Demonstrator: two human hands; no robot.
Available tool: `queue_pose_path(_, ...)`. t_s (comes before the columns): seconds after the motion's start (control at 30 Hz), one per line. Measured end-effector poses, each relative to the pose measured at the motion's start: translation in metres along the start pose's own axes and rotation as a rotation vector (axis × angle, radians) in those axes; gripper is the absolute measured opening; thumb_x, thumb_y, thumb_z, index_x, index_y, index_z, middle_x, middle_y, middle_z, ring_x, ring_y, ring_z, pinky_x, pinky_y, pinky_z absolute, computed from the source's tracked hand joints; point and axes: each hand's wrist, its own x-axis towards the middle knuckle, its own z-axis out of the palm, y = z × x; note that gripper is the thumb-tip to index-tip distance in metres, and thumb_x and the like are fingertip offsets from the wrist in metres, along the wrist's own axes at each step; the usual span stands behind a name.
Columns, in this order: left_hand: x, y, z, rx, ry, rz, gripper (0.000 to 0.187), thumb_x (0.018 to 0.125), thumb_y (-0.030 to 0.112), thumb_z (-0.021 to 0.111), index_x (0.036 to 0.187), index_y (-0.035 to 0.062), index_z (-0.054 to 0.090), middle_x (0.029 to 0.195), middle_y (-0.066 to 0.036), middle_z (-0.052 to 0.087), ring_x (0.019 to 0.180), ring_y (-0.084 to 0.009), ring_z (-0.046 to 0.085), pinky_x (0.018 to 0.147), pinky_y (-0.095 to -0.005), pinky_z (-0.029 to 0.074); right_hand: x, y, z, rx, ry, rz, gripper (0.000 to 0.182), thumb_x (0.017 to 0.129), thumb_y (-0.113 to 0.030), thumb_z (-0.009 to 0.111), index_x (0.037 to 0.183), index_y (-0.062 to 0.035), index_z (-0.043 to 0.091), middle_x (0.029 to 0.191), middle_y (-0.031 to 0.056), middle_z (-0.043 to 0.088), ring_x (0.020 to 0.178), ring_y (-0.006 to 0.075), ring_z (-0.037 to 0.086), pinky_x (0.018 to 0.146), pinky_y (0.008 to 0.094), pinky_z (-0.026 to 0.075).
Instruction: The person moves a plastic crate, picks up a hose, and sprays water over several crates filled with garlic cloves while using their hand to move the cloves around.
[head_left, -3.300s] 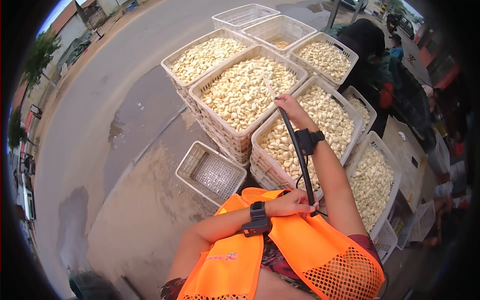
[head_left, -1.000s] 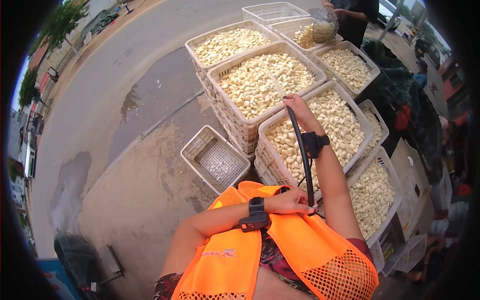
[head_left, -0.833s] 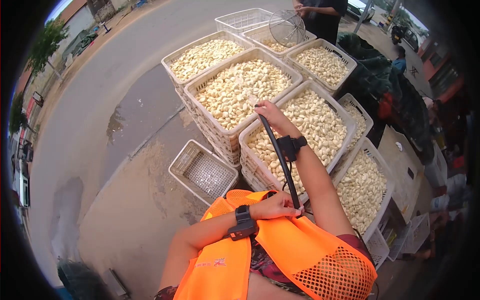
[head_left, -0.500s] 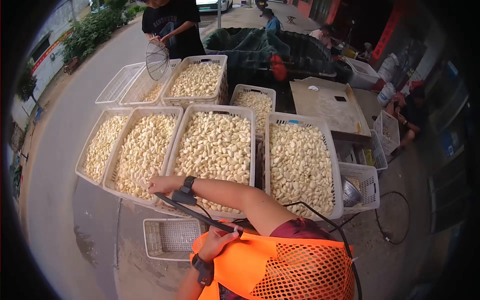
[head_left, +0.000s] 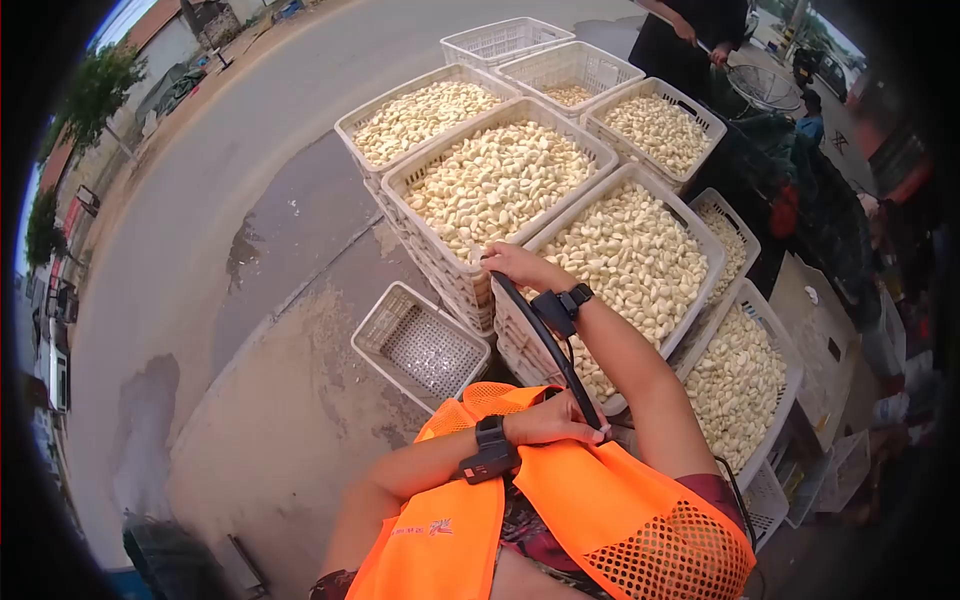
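My right hand [head_left: 513, 263] grips the far end of a black hose [head_left: 545, 340] at the near edge of a white crate [head_left: 420, 235] heaped with peeled garlic cloves [head_left: 495, 183]. My left hand [head_left: 555, 420] holds the same hose close to my chest, over my orange mesh vest [head_left: 600, 500]. Both wrists wear black bands. The hose runs between the two hands in a bent line. No water stream is visible at the hose tip.
Several more crates of garlic [head_left: 630, 255] are stacked around. An empty crate [head_left: 420, 348] sits on the wet concrete at lower left. A person in black [head_left: 690, 35] stands at the far crates with a wire sieve [head_left: 762, 88]. A road runs along the left.
My right hand with the hose end has drawn back from over the crates to the near rim of the middle crate. The person in black has shifted to the right with the sieve.
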Motion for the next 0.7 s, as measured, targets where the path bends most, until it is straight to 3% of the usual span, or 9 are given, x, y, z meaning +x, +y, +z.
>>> queue_pose_path(0.07,0.001,-0.006,-0.004,0.103,-0.091,0.017,0.024,0.082,0.013,0.069,0.099,-0.0021,0.062,0.094,-0.004,0.064,0.088,-0.0111,0.059,0.077,-0.0259,0.047,-0.002,-0.002,0.003,-0.018,0.048,0.060,0.033,0.086,-0.031,0.058,0.102,-0.0021,0.055,0.071,0.0007,0.052,0.056,0.0097,0.048,0.046,0.0248,0.040)
queue_pose_path(0.2,0.000,-0.009,-0.005,0.145,-0.077,0.020,0.023,0.083,0.015,0.067,0.097,-0.0032,0.062,0.092,-0.004,0.064,0.086,-0.0101,0.058,0.075,-0.0252,0.046,0.000,0.011,0.001,-0.055,0.023,0.106,0.034,0.087,-0.033,0.057,0.105,-0.0047,0.054,0.080,0.0000,0.053,0.068,0.0087,0.051,0.052,0.0267,0.043)
queue_pose_path(0.43,0.001,-0.017,-0.004,0.177,-0.077,0.107,0.018,0.082,0.012,0.066,0.091,-0.0025,0.063,0.084,-0.002,0.062,0.078,-0.0076,0.056,0.068,-0.0237,0.045,0.001,0.015,0.004,0.065,0.022,0.111,0.028,0.091,-0.028,0.056,0.106,-0.0054,0.052,0.073,-0.0027,0.049,0.060,0.0061,0.048,0.052,0.0217,0.039)
queue_pose_path(0.47,0.001,-0.017,-0.004,0.200,-0.086,0.113,0.017,0.081,0.011,0.066,0.091,-0.0024,0.063,0.084,-0.002,0.062,0.077,-0.0069,0.056,0.066,-0.0234,0.045,0.005,0.017,0.003,0.023,0.031,0.089,0.033,0.087,-0.035,0.057,0.106,-0.0072,0.054,0.076,-0.0025,0.051,0.064,0.0073,0.047,0.051,0.0247,0.039)
queue_pose_path(0.7,-0.006,-0.011,-0.004,0.271,-0.052,0.177,0.019,0.080,0.015,0.068,0.086,-0.0026,0.063,0.081,-0.001,0.062,0.075,-0.0053,0.055,0.064,-0.0231,0.043,0.007,-0.006,0.004,0.077,0.028,0.011,0.034,0.088,-0.034,0.057,0.108,-0.0083,0.052,0.075,-0.0026,0.051,0.064,0.0069,0.049,0.051,0.0232,0.038)
